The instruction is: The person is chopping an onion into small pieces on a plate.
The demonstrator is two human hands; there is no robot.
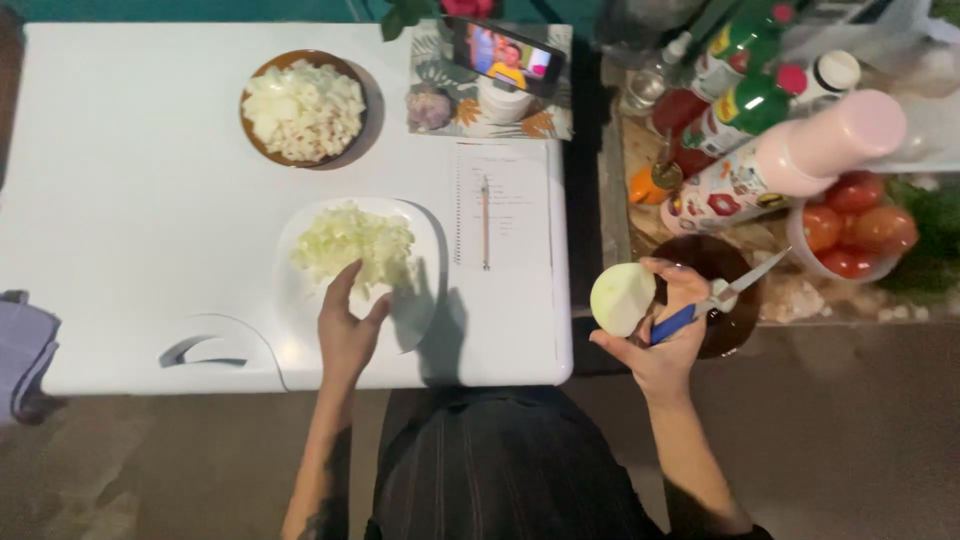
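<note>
My left hand [347,325] rests on the white cutting board [420,310], fingers apart, touching the near edge of a pile of chopped onion [350,240]. My right hand [665,335] is off the table's right edge and holds both a peeled half onion [622,298] and a blue-handled knife [715,295], whose blade points up to the right. A dark round bowl [735,320] lies just behind that hand.
A brown bowl of chopped white pieces [302,108] sits at the back of the white table [120,200]. A notepad with a pencil [486,222], a phone [505,55] on a stand, bottles [760,100], a pink-capped bottle [800,155] and a bowl of tomatoes [850,230] stand to the right.
</note>
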